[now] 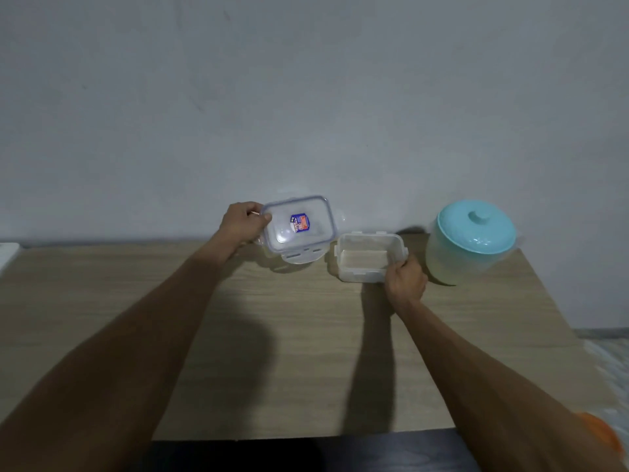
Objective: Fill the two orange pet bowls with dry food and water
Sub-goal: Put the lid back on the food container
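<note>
A clear rectangular plastic container [369, 258] stands open on the wooden table [289, 335] near the wall, and it looks empty. My right hand [405, 281] grips its near right corner. My left hand [243, 223] holds its clear lid [297, 226], blue-rimmed with a small sticker, tilted up just left of the container and above the table's far edge. A sliver of an orange bowl [600, 432] shows at the lower right, mostly hidden behind my right arm.
A round translucent tub with a teal knobbed lid [473, 240] stands at the table's far right, close to the container. A grey wall rises right behind the table. A white object [8, 255] pokes in at the left edge.
</note>
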`<state>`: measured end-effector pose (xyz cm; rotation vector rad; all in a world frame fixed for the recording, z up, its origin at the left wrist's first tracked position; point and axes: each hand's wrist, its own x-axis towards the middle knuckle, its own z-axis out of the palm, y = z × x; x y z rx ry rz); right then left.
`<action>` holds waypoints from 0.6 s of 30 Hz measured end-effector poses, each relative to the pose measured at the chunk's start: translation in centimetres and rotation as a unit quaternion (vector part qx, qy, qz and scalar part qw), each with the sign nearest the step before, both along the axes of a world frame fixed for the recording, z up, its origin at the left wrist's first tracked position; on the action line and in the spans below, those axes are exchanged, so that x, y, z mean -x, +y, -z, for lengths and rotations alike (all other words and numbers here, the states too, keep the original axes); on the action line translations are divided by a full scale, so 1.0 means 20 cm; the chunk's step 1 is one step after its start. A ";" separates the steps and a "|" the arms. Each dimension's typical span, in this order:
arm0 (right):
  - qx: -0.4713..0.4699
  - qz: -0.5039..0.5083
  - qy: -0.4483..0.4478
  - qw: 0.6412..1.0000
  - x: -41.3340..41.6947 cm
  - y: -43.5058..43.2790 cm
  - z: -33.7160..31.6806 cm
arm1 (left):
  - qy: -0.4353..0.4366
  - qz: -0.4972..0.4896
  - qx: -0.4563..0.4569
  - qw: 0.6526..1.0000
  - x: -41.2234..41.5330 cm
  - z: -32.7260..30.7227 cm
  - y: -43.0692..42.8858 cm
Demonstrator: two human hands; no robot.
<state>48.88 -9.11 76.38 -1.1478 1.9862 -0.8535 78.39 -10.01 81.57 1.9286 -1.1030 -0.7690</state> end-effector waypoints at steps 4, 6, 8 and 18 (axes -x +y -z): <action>-0.001 -0.017 -0.015 1.000 0.02 -0.01 0.02 | 0.033 0.040 0.006 0.999 0.24 -0.01 -0.07; 0.007 -0.026 -0.016 1.000 0.04 -0.02 0.04 | 0.048 0.053 -0.009 0.997 0.37 0.02 -0.10; 0.015 -0.037 -0.024 0.999 0.06 -0.02 0.06 | 0.064 0.061 -0.026 0.996 0.48 0.06 -0.13; 0.018 -0.019 -0.119 0.993 0.14 -0.02 0.10 | 0.037 0.079 -0.073 0.994 0.66 0.26 -0.23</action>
